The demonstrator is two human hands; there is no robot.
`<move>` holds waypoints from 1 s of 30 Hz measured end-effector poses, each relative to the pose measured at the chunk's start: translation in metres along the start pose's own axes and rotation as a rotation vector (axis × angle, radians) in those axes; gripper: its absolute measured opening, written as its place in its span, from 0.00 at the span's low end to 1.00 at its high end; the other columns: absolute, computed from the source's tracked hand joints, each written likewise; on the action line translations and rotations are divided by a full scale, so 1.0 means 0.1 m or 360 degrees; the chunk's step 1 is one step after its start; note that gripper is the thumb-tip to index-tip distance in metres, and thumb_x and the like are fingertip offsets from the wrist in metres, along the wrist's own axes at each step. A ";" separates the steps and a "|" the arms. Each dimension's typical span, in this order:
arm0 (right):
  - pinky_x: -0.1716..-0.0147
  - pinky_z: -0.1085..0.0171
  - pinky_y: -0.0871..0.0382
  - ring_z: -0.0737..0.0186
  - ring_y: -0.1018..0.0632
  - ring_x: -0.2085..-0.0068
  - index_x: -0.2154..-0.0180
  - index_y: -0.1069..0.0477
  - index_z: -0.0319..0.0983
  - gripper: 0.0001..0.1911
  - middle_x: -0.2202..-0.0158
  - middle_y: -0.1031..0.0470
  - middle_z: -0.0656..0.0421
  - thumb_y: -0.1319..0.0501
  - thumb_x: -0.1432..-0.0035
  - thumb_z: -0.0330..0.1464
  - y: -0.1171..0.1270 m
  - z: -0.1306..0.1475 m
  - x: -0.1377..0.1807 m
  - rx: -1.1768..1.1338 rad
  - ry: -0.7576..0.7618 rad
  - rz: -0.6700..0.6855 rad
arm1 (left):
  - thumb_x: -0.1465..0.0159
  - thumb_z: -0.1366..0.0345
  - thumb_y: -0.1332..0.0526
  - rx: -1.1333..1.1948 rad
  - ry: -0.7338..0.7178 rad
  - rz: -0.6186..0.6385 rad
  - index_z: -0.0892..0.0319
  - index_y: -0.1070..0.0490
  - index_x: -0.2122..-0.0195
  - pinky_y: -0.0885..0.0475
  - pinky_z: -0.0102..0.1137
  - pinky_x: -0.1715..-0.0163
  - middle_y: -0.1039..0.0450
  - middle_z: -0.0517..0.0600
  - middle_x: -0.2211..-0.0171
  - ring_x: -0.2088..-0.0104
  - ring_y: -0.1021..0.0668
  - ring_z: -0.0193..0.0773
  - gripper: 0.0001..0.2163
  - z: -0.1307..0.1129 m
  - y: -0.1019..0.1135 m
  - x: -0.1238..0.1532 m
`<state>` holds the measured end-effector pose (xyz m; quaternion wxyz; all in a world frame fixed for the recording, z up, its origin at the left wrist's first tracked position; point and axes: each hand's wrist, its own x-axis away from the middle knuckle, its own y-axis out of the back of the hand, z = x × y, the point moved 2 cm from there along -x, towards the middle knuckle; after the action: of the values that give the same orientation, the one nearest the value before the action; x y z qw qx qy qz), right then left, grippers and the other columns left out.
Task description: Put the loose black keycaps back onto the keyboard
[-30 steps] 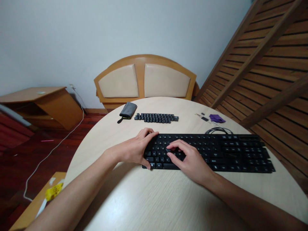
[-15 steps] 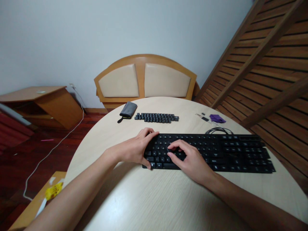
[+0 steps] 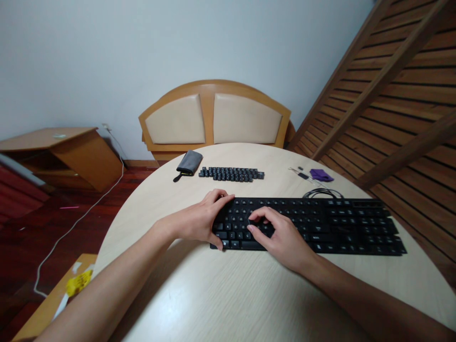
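Note:
A black keyboard (image 3: 342, 228) lies across the table, with bare key posts showing in its upper left rows and keycaps still on its lower left rows. My left hand (image 3: 203, 216) grips its left end, thumb at the front edge and fingers at the back edge. Over the keyboard's left half, my right hand (image 3: 280, 232) is closed in a pinch. A small dark keycap (image 3: 251, 221) shows between its thumb and index finger, mostly hidden, just above the key posts. Behind the keyboard, loose black keycaps (image 3: 231, 174) stand in rows.
A grey pouch (image 3: 190, 162) lies left of the loose keycaps. On the right are a purple cloth (image 3: 321, 175), a thin wire tool (image 3: 302, 175) and the coiled cable (image 3: 322, 193). The round table (image 3: 221, 289) faces a headboard (image 3: 210, 88); a slatted wooden panel (image 3: 399, 95) leans at the right.
The view has shifted very slightly. Both hands keep nearly the same pose on and over the keyboard, with the right still pinching the keycap.

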<state>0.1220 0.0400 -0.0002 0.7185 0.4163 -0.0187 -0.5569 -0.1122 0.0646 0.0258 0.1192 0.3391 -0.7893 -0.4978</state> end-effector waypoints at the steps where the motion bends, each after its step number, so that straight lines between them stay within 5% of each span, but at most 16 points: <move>1: 0.59 0.61 0.29 0.59 0.23 0.61 0.62 0.30 0.42 0.03 0.63 0.23 0.59 0.38 0.39 0.30 0.00 0.00 0.00 0.0000 0.0000 -0.0003 | 0.55 0.56 0.22 0.0000 0.0003 0.0005 0.56 0.55 0.30 0.33 0.55 0.41 0.46 0.63 0.40 0.40 0.36 0.62 0.56 0.00 0.00 0.00; 30: 0.56 0.62 0.26 0.61 0.21 0.59 0.53 0.22 0.44 0.10 0.60 0.20 0.59 0.36 0.37 0.31 -0.01 -0.05 0.00 -0.0148 0.0048 -0.0014 | 0.54 0.55 0.22 0.0030 0.0027 0.0022 0.54 0.57 0.29 0.34 0.56 0.40 0.48 0.62 0.39 0.39 0.36 0.62 0.57 0.01 0.00 0.00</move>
<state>0.1239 0.0427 -0.0046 0.7347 0.3910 0.0199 -0.5540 -0.1131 0.0650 0.0252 0.1260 0.3390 -0.7953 -0.4866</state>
